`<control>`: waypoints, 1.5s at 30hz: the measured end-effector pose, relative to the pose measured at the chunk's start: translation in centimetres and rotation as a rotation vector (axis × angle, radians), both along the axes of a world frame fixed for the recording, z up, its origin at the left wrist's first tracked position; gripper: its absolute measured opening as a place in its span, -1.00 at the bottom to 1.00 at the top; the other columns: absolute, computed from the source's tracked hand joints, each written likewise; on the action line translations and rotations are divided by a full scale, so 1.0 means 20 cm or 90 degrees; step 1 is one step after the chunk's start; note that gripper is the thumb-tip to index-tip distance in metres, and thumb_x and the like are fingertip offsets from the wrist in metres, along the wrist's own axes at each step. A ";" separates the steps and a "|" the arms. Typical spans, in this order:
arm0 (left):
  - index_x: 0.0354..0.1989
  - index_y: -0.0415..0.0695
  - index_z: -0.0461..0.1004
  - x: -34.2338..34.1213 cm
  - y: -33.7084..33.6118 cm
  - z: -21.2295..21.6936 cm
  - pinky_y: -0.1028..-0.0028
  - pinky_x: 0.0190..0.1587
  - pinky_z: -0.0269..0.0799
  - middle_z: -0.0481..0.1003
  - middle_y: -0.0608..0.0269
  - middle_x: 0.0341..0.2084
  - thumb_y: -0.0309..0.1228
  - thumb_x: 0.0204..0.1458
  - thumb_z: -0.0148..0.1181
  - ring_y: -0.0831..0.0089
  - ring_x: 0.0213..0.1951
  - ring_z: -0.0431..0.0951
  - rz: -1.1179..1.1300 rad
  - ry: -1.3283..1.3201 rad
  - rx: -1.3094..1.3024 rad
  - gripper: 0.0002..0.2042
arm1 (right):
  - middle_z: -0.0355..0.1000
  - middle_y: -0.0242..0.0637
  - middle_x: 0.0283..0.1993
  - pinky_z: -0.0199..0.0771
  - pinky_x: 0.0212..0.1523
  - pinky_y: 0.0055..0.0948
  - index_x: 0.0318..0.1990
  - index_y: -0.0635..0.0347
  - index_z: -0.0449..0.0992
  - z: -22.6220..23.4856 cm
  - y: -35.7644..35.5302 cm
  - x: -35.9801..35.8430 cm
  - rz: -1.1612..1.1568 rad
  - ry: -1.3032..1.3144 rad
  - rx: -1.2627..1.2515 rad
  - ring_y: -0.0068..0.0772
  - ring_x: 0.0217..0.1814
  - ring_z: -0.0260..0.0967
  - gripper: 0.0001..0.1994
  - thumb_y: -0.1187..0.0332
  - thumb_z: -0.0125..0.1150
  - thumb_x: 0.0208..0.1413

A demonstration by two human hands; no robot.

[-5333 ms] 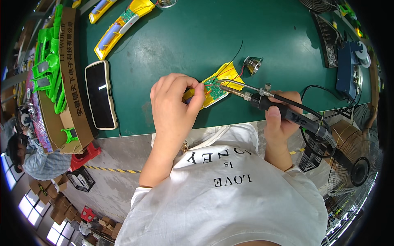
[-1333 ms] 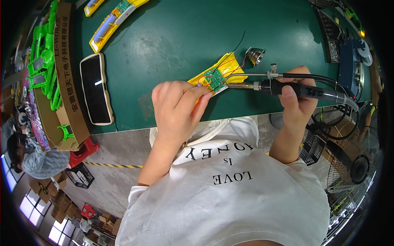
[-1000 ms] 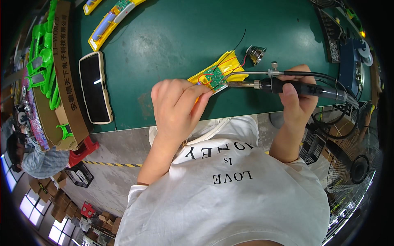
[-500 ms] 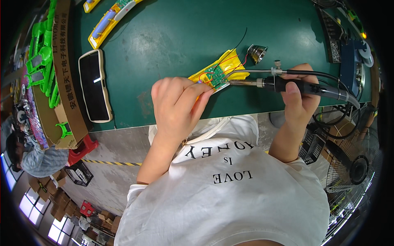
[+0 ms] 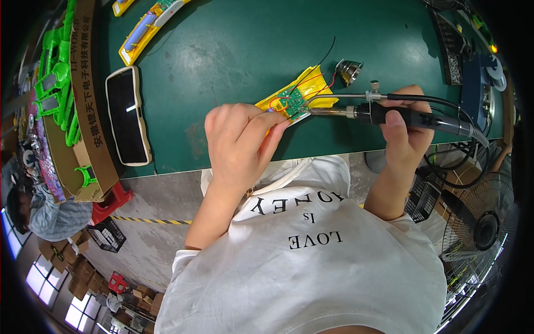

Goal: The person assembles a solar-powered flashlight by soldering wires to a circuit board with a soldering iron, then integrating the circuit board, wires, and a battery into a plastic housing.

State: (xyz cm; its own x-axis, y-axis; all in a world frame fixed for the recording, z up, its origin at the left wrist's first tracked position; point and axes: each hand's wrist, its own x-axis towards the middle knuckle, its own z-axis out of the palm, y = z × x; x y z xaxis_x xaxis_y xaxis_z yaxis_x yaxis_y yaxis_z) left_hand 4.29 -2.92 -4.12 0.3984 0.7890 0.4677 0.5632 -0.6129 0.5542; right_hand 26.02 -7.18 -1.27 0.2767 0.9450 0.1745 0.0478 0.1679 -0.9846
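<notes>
Since the frame five seconds back, soldering iron [image 5: 411, 116] has swung from a downward slant to nearly level, tip now at the right edge of the small green circuit board [image 5: 293, 102]; since half a second ago, hardly any shift. Nearest: person's white shirt, both forearms rising from it. Left hand [image 5: 236, 139] curled, fingertips pressed together pinching the near edge of the board and the yellow casing [image 5: 311, 83] under it. Right hand [image 5: 403, 131] wrapped round the black iron handle, thumb on top, fingers closed beneath. Board sits on the casing, near the front edge of the green table [image 5: 233, 50], red and black wires trailing from it. Metal cone [image 5: 349, 69] just beyond the casing. Left: black phone-like slab [image 5: 128, 117], cardboard box [image 5: 89, 106] with green plastic parts [image 5: 53, 83]. Far: yellow toy strip [image 5: 150, 28]. Far right: blue soldering station [image 5: 478, 83]
</notes>
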 end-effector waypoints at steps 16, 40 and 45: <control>-0.41 -0.05 0.46 -0.06 -0.02 0.10 0.38 -0.27 0.19 0.38 0.34 -0.49 -0.37 -0.30 0.30 0.39 -0.36 0.37 -0.009 -0.021 -0.071 -0.77 | -0.02 -0.53 -0.73 0.24 -0.51 -0.54 -0.23 0.33 0.32 -0.17 0.01 0.21 -0.216 0.230 0.085 -0.71 -0.71 -0.07 -0.78 0.32 -0.12 0.12; -0.25 -0.22 0.28 -1.64 0.54 0.24 0.22 -0.26 0.30 0.41 0.00 -0.35 -0.45 -0.24 0.26 0.04 -0.26 0.40 0.347 0.454 -0.090 -0.64 | -0.04 -0.52 -0.74 0.17 -0.52 -0.58 -0.33 0.26 0.29 -0.18 0.05 0.21 -0.246 0.277 0.049 -0.71 -0.72 -0.13 -0.85 0.37 -0.18 0.14; -0.28 -0.20 0.33 -1.50 0.50 0.36 0.27 -0.24 0.27 0.40 0.08 -0.38 -0.46 -0.39 0.33 0.12 -0.26 0.38 0.332 0.493 -0.069 -0.58 | -0.04 -0.52 -0.74 0.15 -0.52 -0.56 -0.33 0.28 0.29 -0.19 0.05 0.22 -0.267 0.288 0.047 -0.70 -0.72 -0.12 -0.85 0.37 -0.14 0.13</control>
